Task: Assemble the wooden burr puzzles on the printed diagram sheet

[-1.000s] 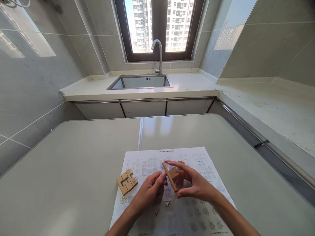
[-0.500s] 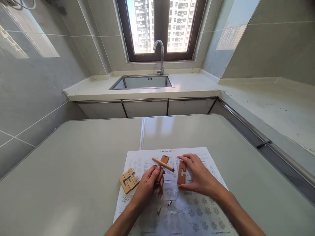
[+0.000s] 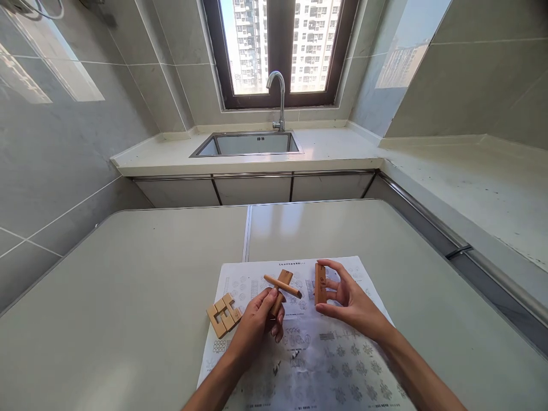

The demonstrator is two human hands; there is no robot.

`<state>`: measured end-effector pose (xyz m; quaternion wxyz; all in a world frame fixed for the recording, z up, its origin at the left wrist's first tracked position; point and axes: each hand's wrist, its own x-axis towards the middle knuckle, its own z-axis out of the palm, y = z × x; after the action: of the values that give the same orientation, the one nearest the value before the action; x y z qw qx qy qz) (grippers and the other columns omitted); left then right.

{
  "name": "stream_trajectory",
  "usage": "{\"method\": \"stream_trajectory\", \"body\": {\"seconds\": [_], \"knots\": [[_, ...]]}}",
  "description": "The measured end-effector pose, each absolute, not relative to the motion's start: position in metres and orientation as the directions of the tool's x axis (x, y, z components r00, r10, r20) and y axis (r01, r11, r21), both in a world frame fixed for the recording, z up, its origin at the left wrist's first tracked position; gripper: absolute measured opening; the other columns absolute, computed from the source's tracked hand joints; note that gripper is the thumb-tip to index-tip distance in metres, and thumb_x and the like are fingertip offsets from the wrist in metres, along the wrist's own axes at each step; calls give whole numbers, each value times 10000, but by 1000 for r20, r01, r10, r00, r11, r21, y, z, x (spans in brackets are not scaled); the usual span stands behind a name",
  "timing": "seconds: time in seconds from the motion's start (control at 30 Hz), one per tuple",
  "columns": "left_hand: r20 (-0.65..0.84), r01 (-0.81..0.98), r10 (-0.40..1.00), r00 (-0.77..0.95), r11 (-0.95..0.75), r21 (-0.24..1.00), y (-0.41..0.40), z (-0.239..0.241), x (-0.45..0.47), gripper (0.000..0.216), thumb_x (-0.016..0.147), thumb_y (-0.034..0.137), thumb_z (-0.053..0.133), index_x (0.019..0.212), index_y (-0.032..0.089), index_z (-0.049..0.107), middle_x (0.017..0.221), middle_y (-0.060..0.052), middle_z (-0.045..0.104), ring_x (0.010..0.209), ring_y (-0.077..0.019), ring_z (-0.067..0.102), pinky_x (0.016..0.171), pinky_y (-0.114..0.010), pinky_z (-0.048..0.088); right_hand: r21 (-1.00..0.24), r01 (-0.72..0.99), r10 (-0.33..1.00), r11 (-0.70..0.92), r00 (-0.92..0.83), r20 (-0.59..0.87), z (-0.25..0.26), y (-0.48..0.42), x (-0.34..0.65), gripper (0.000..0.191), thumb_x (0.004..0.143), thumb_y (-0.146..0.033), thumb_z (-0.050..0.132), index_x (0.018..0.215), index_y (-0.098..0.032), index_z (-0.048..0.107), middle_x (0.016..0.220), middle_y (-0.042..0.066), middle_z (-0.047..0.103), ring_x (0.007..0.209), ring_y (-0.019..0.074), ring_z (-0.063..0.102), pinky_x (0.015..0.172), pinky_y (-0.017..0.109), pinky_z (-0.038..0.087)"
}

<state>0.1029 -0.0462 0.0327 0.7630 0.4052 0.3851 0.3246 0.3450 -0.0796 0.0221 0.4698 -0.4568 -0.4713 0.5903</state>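
My left hand (image 3: 261, 317) pinches two crossed wooden puzzle pieces over the printed sheet: a flat wooden piece (image 3: 285, 278) and a thin wooden stick (image 3: 274, 281) lying across it. To the right, my right hand (image 3: 349, 299) grips another wooden puzzle piece (image 3: 319, 284) by its two ends, thumb at the near end and a finger at the far end. Its narrow side faces left and its notch is mostly turned from view. A lighter, notched wooden block (image 3: 224, 315) lies left of my left hand, partly on the paper's edge.
The printed sheet (image 3: 308, 377), covered with small diagrams, lies on a pale table (image 3: 128, 285). Beyond the table are a counter with a sink (image 3: 246, 154), a faucet (image 3: 280, 103) and a window. Another counter (image 3: 479, 177) with a metal rail runs along the right.
My right hand has lifted its wooden piece and turned it, so the notch seen before is now mostly hidden. My left hand and its crossed pieces are nearly unchanged.
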Motion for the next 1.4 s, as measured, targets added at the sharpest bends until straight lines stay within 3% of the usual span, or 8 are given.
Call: {"method": "stream_trajectory", "body": {"seconds": [0.2,0.4,0.5,0.63,0.77,0.87,1.13,1.4], "knots": [[-331,-169,807,490,460,871,-46,36,103,442,969,576,651,791,198,509,684,36,546,468,-69,378,468,-218,419,-953,-272,983,-135,-160,-93,22,-81,349,857,806,-336,927,1497,-338,421,1246,102,651,1074,268,689,895,426,572],[-341,-174,807,483,470,865,-47,39,104,445,961,570,665,775,198,508,683,36,533,480,-72,374,479,-218,415,-962,-246,984,-118,-157,-81,24,-79,350,575,850,-366,884,1361,-330,623,1608,112,446,1245,315,646,980,449,559],[-342,-176,810,476,469,865,-47,39,105,449,953,567,675,765,200,499,680,35,534,480,-73,373,480,-219,410,-951,-287,981,-118,-180,-68,26,-79,348,503,920,-369,817,1374,-331,604,1551,128,522,1204,308,686,971,469,573],[-346,-178,815,466,469,865,-47,40,105,443,946,566,680,769,203,498,675,38,534,478,-76,369,480,-220,409,-911,-391,979,-133,-195,-60,28,-81,345,796,934,-351,808,1577,-385,341,1380,144,670,1065,293,752,894,498,600],[-344,-186,809,476,475,860,-47,40,105,458,931,582,693,766,204,492,660,45,520,472,-73,357,480,-219,406,-920,-356,967,-164,-242,-79,27,-81,344,452,928,-374,814,1319,-250,625,1223,128,739,998,269,759,931,492,599],[-345,-198,800,490,488,850,-47,40,106,462,931,581,698,767,200,495,667,43,523,476,-70,358,480,-214,405,-927,-346,964,-143,-259,-53,28,-81,340,300,958,-415,776,1173,-232,677,1065,85,745,912,242,759,791,413,631],[-301,-213,755,583,499,840,-49,31,107,447,975,582,654,807,190,523,701,36,544,464,-63,377,476,-218,421,-922,-338,904,-186,-426,-26,25,-85,327,528,1011,-447,704,1461,-226,541,871,58,750,794,236,781,676,368,623],[-298,-234,712,636,546,805,-53,25,107,450,983,556,657,778,188,498,705,26,540,494,-71,412,521,-227,435,-936,-317,873,-151,-487,25,24,-84,324,467,1037,-399,675,1453,-211,580,905,77,773,787,214,774,668,344,615]]}}
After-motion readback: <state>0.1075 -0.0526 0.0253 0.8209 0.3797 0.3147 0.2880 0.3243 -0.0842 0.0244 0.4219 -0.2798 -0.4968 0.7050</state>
